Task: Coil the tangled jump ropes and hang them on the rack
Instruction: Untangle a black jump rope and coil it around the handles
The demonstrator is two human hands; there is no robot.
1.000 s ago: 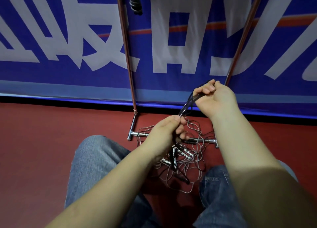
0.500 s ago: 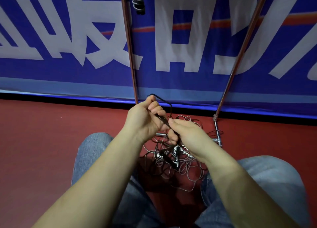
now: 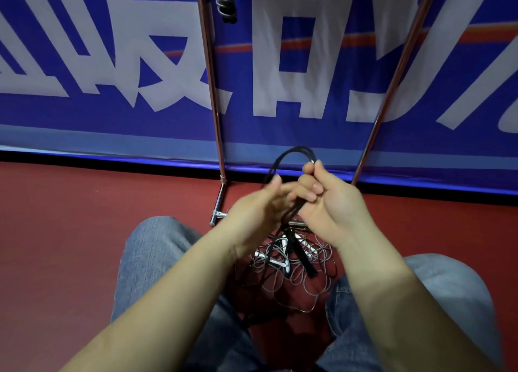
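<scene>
Your right hand (image 3: 333, 203) grips the looped black jump rope (image 3: 291, 154); your blurred left hand (image 3: 260, 206) touches its strands, grip unclear; the tangled thin grey ropes (image 3: 297, 276) lie on the red floor (image 3: 84, 217) between your knees, at the chrome rack's (image 3: 217, 119) base.

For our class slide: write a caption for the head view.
Both hands loop a black jump rope above the tangled pile.
</scene>
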